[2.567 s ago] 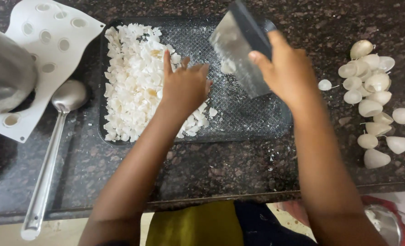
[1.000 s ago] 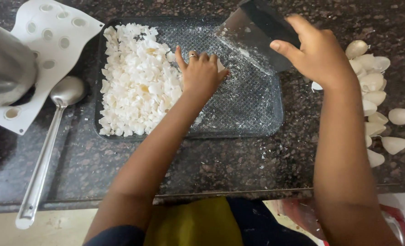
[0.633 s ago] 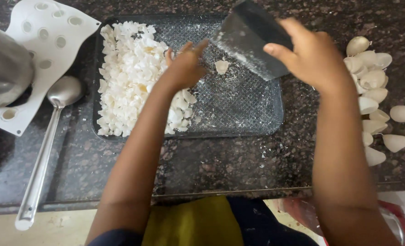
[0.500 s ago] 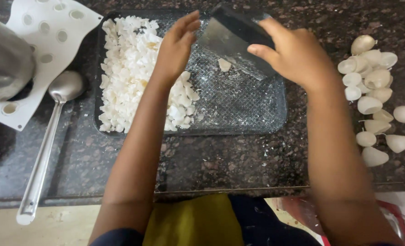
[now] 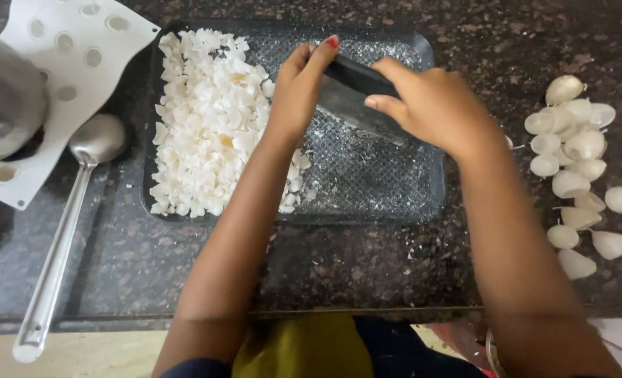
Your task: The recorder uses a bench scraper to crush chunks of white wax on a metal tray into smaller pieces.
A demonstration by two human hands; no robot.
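A dark textured cutting board [image 5: 367, 189] lies on the speckled stone counter. A heap of chopped white pieces [image 5: 209, 133] covers its left half. My right hand [image 5: 430, 105] grips the dark handle of a wide metal blade [image 5: 349, 105] held low over the board's middle. My left hand [image 5: 300, 87] rests flat against the blade's left face, fingers together and pointing away from me. The board's right half holds only small white crumbs.
Several whole peeled white cloves [image 5: 581, 168] lie on the counter at the right. A long steel ladle [image 5: 59, 238] lies at the left. A white perforated mat [image 5: 52, 63] and a steel vessel [image 5: 3, 105] occupy the far left corner. The counter's front edge runs below.
My left hand left the white heap and moved up to the blade's side. My right hand brought the blade from a raised tilt down toward the board.
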